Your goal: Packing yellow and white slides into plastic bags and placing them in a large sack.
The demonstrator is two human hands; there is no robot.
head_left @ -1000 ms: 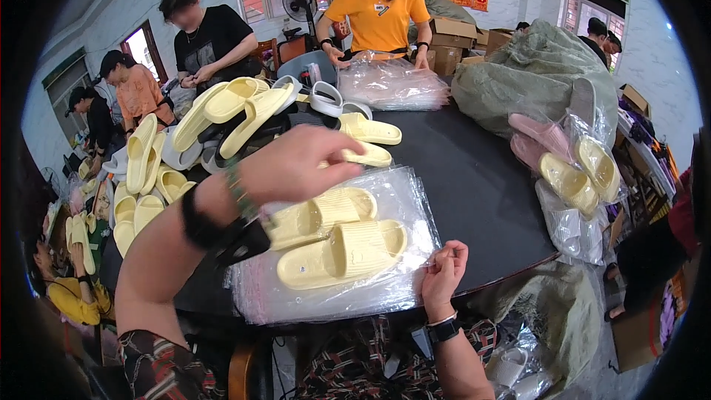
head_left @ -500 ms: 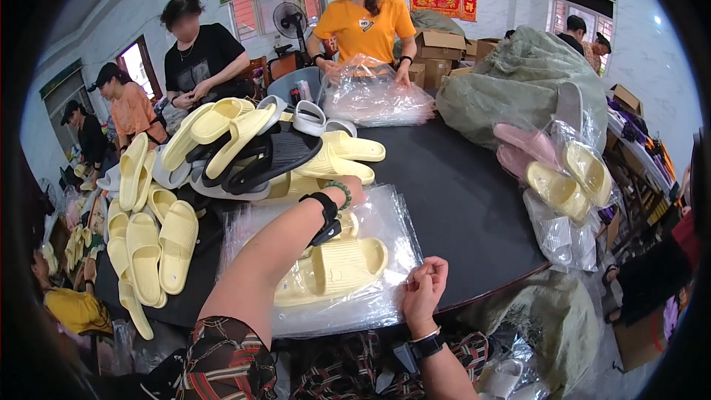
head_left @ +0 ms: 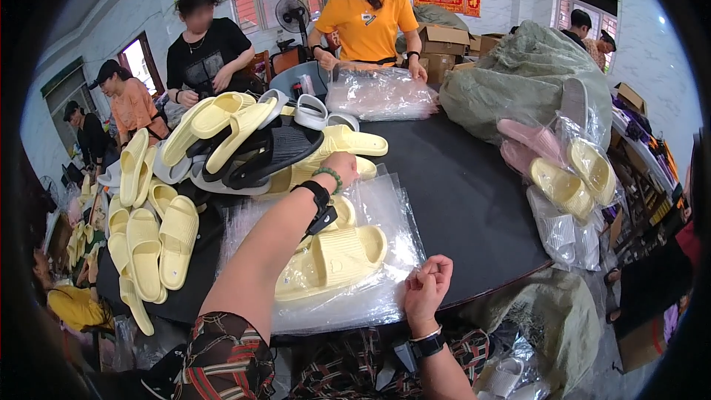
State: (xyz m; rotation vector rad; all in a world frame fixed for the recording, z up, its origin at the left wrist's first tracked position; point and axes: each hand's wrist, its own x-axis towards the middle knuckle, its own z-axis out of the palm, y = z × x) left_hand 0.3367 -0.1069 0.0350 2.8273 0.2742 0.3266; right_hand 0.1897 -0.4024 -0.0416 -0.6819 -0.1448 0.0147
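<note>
Single head-worn fisheye, looking down and forward over black table [head_left: 474,200] (close, edges curved).

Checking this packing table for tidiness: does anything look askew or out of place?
The slipper heap is jumbled, pairs criss-crossed at all angles. Yellow slippers lie close to the table edge at left. Nothing looks damaged.

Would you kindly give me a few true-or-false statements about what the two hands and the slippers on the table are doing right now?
1. The left hand reaches toward the slipper heap. True.
2. The right hand lies flat and open on the table. False: its fingers are curled, pinching the edge of the clear plastic bags.
3. A pale yellow slipper lies on the plastic bags. True.
4. The slipper on the bags is black. False: it is pale yellow.
5. The table is white. False: it is black.
</note>
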